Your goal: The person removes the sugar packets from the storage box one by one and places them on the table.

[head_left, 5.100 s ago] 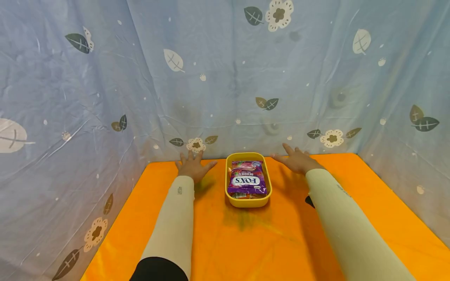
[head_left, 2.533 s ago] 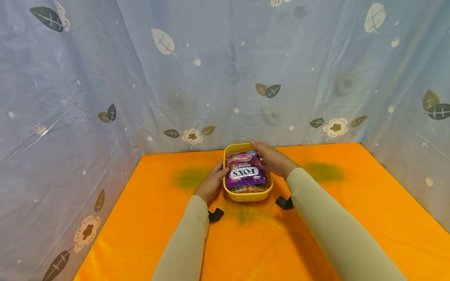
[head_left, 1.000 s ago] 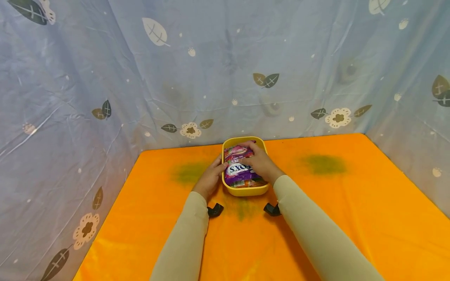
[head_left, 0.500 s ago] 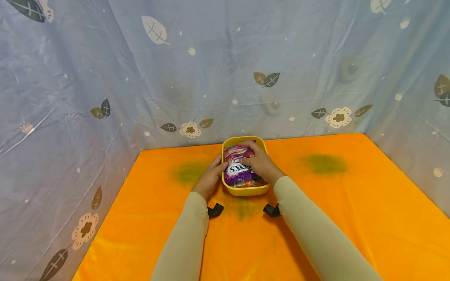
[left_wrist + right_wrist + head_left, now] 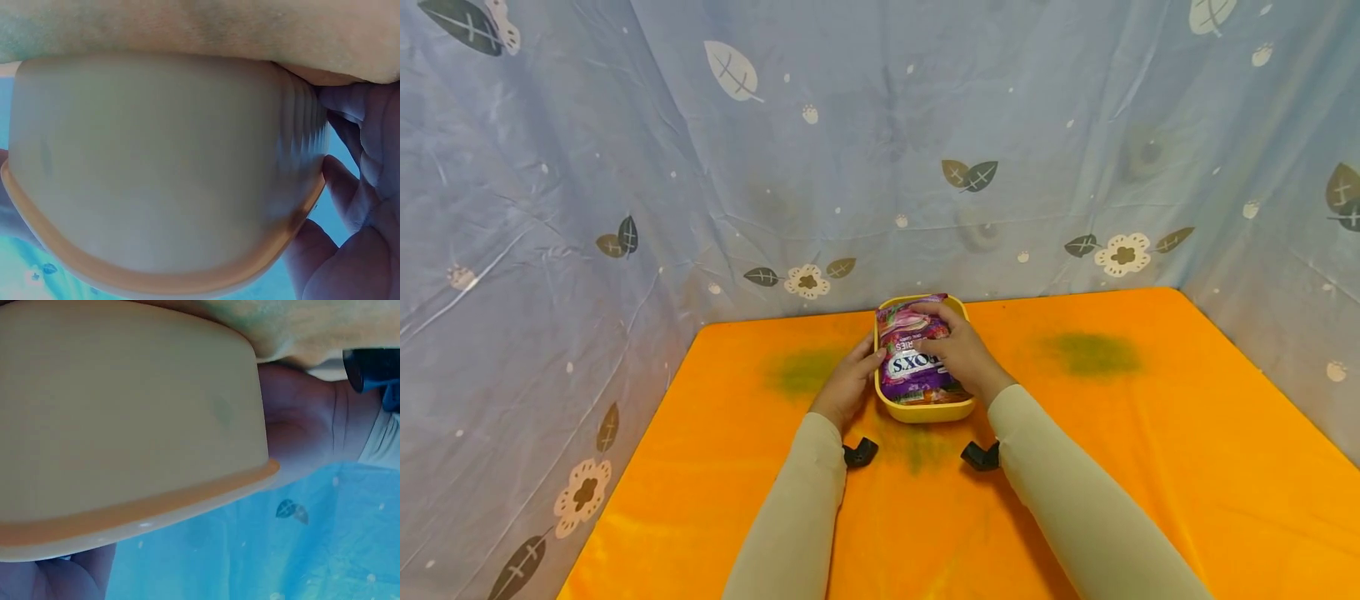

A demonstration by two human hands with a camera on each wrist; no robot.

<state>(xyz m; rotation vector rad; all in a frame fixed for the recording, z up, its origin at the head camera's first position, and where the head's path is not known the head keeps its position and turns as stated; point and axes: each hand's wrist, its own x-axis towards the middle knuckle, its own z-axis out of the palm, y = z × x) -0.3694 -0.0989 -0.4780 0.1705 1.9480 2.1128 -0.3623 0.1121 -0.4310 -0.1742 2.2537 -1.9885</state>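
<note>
Ribbing: my left wrist view shows grooves on the yellow container (image 5: 156, 175) that the head view does not; my right wrist view shows a smooth wall, hiding my right fingertips.
Left hand (image 5: 846, 385): partly curled, gripping the container's left side, thumb at the rim.
Right hand (image 5: 964, 354): fingers bent, thumb well apart from them, gripping the purple packet (image 5: 908, 362).
Worktop (image 5: 1075, 475): orange, with green smudges (image 5: 1090, 354); container near its far edge.
Curtain (image 5: 880, 117): pale blue, leaf-and-flower print, behind and both sides.
Packet: inside the container, glossy, FOX'S lettering upside down, far corner up at the rim.
</note>
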